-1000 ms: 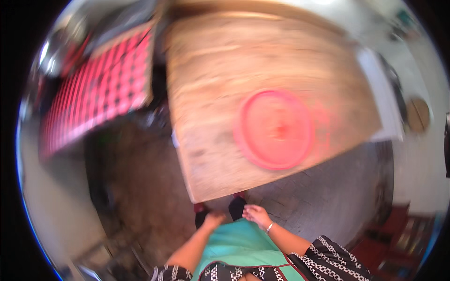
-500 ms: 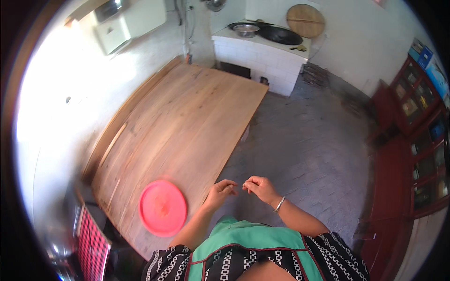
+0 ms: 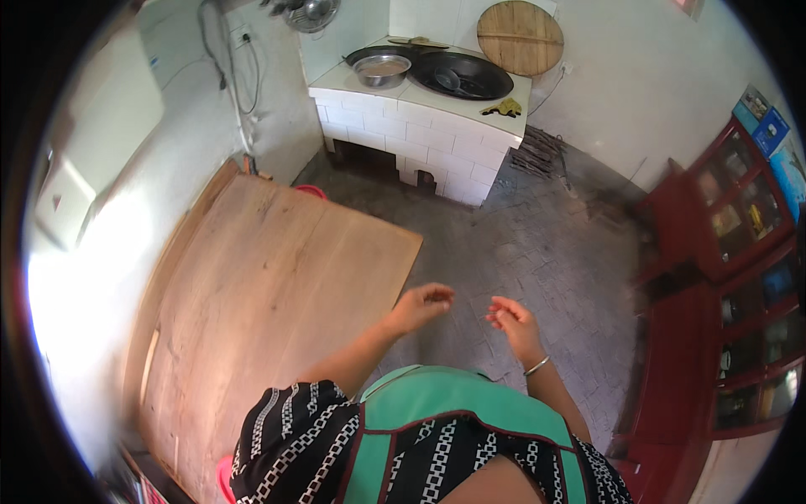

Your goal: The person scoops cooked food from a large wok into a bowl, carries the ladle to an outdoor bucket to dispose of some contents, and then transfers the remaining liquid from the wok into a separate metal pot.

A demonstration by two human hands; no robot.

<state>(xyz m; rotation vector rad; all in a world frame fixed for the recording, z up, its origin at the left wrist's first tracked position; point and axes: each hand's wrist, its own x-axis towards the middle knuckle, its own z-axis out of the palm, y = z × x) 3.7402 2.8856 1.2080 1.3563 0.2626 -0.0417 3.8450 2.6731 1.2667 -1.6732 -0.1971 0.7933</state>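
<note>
My left hand (image 3: 426, 307) hovers near the right edge of the wooden table (image 3: 285, 286), its fingers loosely bent with nothing in them. Across from it, my right hand (image 3: 514, 326) is raised over the floor, a silver bangle on its wrist. Its fingers curl softly and hold nothing that I can see. A gap lies between the two hands, and neither touches a thing. Below them is the green apron (image 3: 470, 395) that I wear. Only a sliver of the round pink tray-like disc (image 3: 224, 479) shows by my left sleeve.
Ahead stands a white-tiled stove (image 3: 437, 139) with a black wok (image 3: 487, 86), a ladle (image 3: 447, 79) and a metal basin (image 3: 382, 71). A round wooden board (image 3: 520, 42) leans behind it. Firewood (image 3: 535, 154) lies beside it. A dark red cabinet (image 3: 680, 336) lines the right.
My view has moved forward toward the stove, so the pink disc has slid almost out of sight. My hands have drawn farther apart, and their fingers have loosened.
</note>
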